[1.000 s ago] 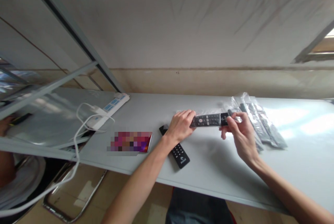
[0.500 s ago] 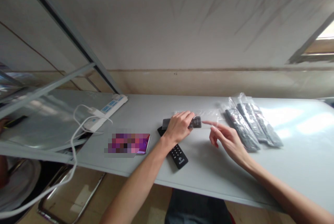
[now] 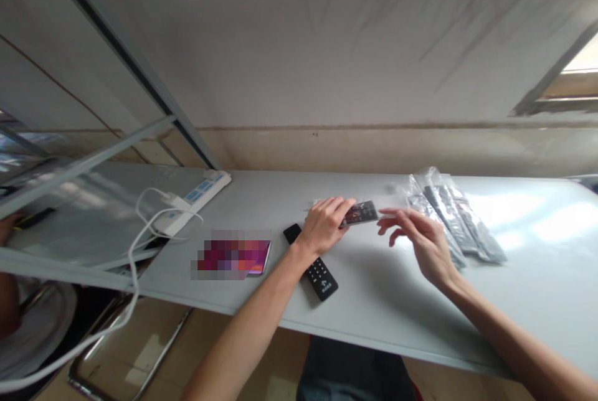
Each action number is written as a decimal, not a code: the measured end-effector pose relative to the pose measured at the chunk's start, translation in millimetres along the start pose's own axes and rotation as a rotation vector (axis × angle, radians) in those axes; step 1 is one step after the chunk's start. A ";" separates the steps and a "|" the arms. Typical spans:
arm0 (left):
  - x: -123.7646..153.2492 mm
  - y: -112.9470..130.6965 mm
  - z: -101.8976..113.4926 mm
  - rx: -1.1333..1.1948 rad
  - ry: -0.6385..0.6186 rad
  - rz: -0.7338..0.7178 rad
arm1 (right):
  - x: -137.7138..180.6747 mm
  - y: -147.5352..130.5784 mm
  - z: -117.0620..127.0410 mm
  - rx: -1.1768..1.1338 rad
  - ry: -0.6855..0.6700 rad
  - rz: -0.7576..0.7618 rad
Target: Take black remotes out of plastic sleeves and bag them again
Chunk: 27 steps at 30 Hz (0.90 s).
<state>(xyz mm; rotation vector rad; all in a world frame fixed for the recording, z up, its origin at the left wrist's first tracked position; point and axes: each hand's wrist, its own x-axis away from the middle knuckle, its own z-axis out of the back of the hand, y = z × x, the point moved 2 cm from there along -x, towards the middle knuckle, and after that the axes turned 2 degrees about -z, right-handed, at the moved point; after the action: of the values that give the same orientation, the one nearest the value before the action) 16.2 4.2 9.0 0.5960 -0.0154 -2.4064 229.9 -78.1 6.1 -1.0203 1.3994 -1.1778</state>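
Observation:
My left hand (image 3: 324,223) grips a dark remote control (image 3: 362,213), whose end sticks out to the right past the fingers. Some clear plastic shows at the back of this hand, but I cannot tell how far it covers the remote. Just beyond the remote's right end is my right hand (image 3: 423,239), fingers apart and holding nothing. Below my left wrist a black remote control with white-marked buttons (image 3: 321,279) lies slanted on the table, partly hidden by the wrist. Several remotes in clear plastic bags (image 3: 460,220) lie to the right, behind my right hand.
A phone (image 3: 259,258) with a lit, partly blurred screen lies left on the grey table (image 3: 243,202). Farther left are a white power strip (image 3: 205,192) and a looping white cable (image 3: 133,289). A metal frame (image 3: 140,77) rises there; another person's arm (image 3: 7,307) shows beyond.
The held remote has shifted right and tilted up at its right end. My right hand has moved slightly right, its fingers more spread than before.

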 end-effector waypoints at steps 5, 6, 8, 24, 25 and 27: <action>1.3 -3.7 0.2 0.083 0.036 0.120 | -4.9 -5.3 12.5 -0.157 0.239 0.068; 1.7 -5.1 0.0 0.107 0.052 0.156 | -5.2 -4.8 12.9 -0.201 0.280 0.067; 2.7 -7.8 -1.1 0.148 0.081 0.212 | -5.2 -0.9 9.8 -0.264 0.288 0.012; 0.8 7.3 -6.9 0.341 -0.116 -0.094 | -24.1 8.7 23.8 -0.380 0.316 -0.157; 0.5 7.3 -8.0 0.322 -0.112 -0.100 | -24.7 9.1 26.3 -0.363 0.339 -0.184; -0.2 7.0 -9.7 0.261 -0.112 -0.114 | -22.6 11.2 26.2 -0.267 0.327 -0.239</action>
<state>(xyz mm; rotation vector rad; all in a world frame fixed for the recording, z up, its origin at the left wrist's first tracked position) 24.6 0.1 1.5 0.5921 -0.3568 -2.5670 259.1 -57.8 -1.8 -1.2485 1.7633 -1.4052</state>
